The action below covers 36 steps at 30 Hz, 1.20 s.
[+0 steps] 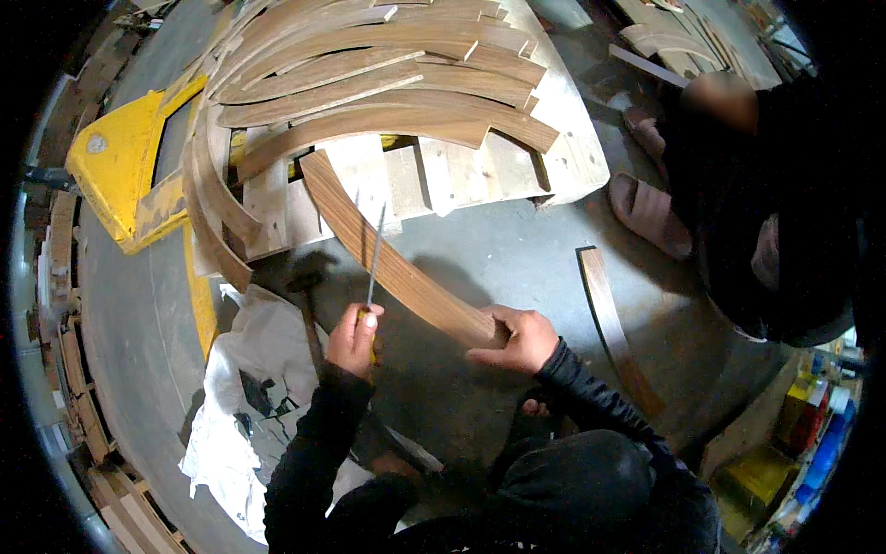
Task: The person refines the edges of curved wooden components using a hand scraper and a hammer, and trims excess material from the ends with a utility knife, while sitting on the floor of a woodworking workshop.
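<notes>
While the right hand (519, 338) clamps the near end of a curved wooden strip (392, 253) at frame centre, the left hand (353, 336) grips what looks like a thin metal file (375, 251), its tip over the strip.

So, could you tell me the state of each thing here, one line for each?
Left hand: closed around a thin metal file, held upright.
Right hand: gripping the near end of a curved wooden strip.
Curved wooden strip: far end resting on the pallet.
Curved wooden pieces: stacked on the pallet.
Second curved strip: lying on the floor.
White cloth: crumpled on the floor.
</notes>
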Each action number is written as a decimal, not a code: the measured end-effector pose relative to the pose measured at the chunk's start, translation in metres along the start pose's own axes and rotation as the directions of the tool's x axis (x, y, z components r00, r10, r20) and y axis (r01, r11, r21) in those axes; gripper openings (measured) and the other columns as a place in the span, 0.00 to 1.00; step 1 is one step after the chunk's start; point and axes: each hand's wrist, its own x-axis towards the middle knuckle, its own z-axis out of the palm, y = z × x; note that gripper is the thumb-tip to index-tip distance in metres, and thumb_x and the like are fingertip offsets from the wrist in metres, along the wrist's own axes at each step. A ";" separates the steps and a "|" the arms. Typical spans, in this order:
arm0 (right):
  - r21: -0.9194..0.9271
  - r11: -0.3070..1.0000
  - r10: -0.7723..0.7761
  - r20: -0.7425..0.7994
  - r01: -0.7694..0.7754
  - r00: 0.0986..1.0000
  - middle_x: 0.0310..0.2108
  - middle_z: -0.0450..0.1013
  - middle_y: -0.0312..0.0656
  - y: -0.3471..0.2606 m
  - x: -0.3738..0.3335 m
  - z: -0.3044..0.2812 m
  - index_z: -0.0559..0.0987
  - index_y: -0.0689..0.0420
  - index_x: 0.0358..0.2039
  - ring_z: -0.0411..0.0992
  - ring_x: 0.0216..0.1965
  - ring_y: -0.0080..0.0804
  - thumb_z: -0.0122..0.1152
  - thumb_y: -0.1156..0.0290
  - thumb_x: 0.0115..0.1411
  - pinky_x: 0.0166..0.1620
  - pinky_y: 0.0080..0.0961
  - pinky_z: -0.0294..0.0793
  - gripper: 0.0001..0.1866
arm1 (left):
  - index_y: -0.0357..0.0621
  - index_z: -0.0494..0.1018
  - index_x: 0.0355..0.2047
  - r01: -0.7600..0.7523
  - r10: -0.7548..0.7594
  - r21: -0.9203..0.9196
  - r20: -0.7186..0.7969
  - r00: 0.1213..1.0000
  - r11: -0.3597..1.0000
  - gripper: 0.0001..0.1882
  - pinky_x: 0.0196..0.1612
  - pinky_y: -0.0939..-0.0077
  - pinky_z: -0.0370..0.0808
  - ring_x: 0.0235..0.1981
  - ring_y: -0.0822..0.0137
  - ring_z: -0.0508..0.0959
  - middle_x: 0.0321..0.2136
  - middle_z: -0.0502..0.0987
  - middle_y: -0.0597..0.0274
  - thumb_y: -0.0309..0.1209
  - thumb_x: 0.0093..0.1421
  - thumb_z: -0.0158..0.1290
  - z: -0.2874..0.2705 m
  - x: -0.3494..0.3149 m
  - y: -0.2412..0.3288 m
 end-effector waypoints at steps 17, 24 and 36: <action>0.845 0.221 -0.034 0.505 -0.487 0.862 0.20 0.65 0.35 0.096 -0.053 0.028 0.65 0.66 0.50 0.63 0.19 0.22 0.54 0.41 0.45 0.23 0.20 0.62 0.42 | 0.45 0.65 0.37 -0.006 -0.207 -0.565 -0.312 0.927 0.825 0.11 0.17 0.79 0.66 0.14 0.75 0.65 0.15 0.64 0.68 0.37 0.60 0.46 0.031 0.016 -0.028; 0.714 -0.485 -0.170 0.490 -0.506 0.855 0.40 0.67 0.55 0.093 -0.073 0.044 0.59 0.62 0.55 0.65 0.22 0.34 0.51 0.48 0.51 0.20 0.26 0.69 0.38 | 0.42 0.66 0.34 0.043 -0.290 -0.541 -0.381 0.878 0.840 0.12 0.18 0.78 0.67 0.14 0.73 0.68 0.15 0.67 0.66 0.38 0.58 0.47 0.068 0.032 -0.037; 0.850 -0.147 -0.101 0.495 -0.505 0.863 0.39 0.65 0.45 0.102 -0.078 0.042 0.60 0.60 0.55 0.62 0.20 0.27 0.44 0.33 0.50 0.17 0.22 0.62 0.44 | 0.49 0.65 0.49 -0.179 0.334 0.630 -0.135 0.933 0.755 0.20 0.32 0.57 0.73 0.27 0.48 0.75 0.32 0.74 0.51 0.38 0.57 0.47 0.025 0.049 -0.016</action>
